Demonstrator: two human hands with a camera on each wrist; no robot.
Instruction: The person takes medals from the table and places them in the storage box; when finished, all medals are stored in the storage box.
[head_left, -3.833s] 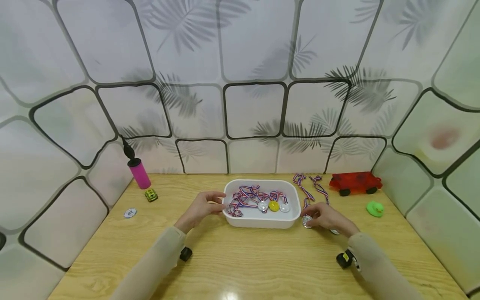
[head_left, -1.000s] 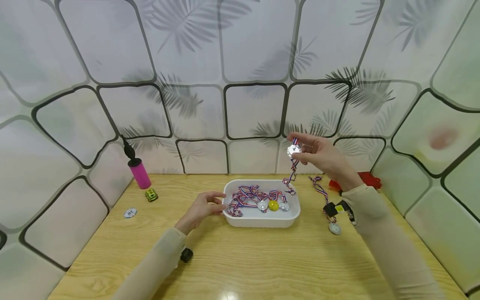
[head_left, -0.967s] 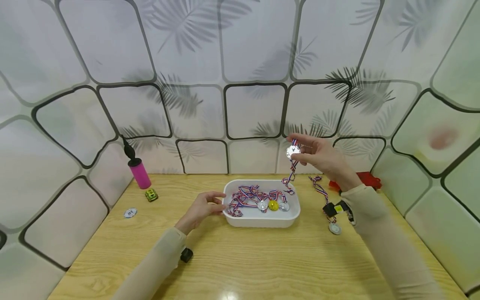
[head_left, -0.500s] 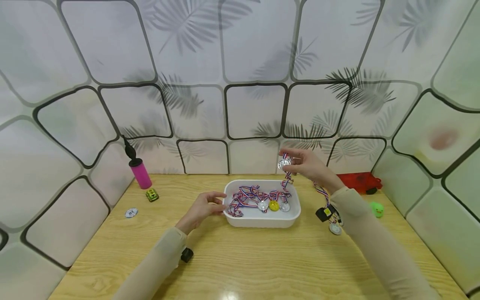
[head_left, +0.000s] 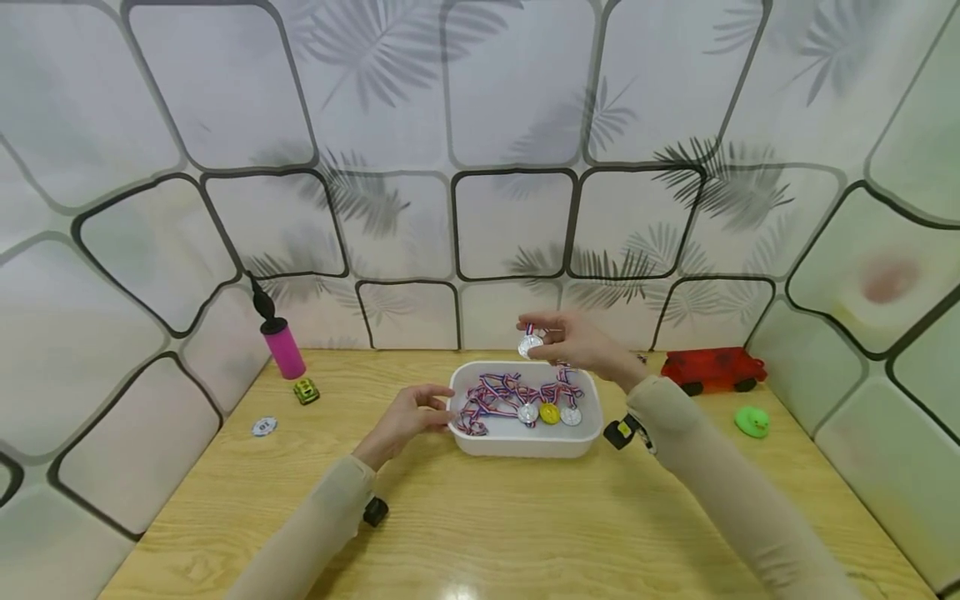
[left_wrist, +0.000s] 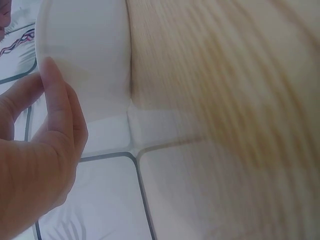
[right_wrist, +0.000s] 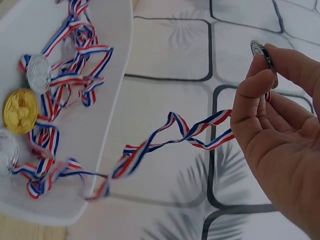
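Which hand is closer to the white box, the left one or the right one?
Left. The left hand touches the left end of the white box. The right hand is raised higher than the box, apart from it, holding a silver medal.

A pale back wall (head_left: 513, 108) rises along the far edge of a yellowish, wood-grained table (head_left: 525, 525), printed with rounded black and grey outlines and grey palm leaves. Matching side walls flank its left and right edges; a reddish blotch (head_left: 890, 278) marks the right one. Light glares (head_left: 459, 592) off the table's front.
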